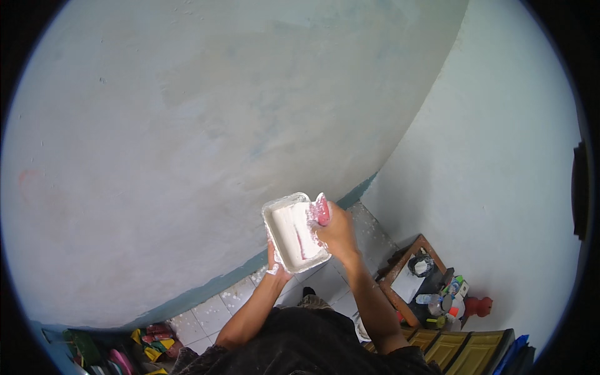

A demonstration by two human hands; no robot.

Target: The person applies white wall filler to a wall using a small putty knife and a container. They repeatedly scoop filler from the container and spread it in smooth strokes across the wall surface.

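Observation:
In front of my body I hold a shallow rectangular tray [269, 226] with a pale, smeared rim. My left hand [277, 265] is closed around its near left side from below, with a white smear near the wrist. White paste [285, 232] coats the inside of the tray. My right hand [340, 232] grips a pink putty scraper [322, 211] at the tray's right side. Much of the scraper is covered in white paste, and its lower part reaches into the tray.
A large patchy grey-white wall [187, 137] stands ahead, with a teal band [206, 289] along its foot. White spots mark the tiled floor [209, 315]. At right are a wooden-framed table [400, 284] with bottles and a yellow-brown cabinet [453, 353]. Colourful bags [156, 340] lie lower left.

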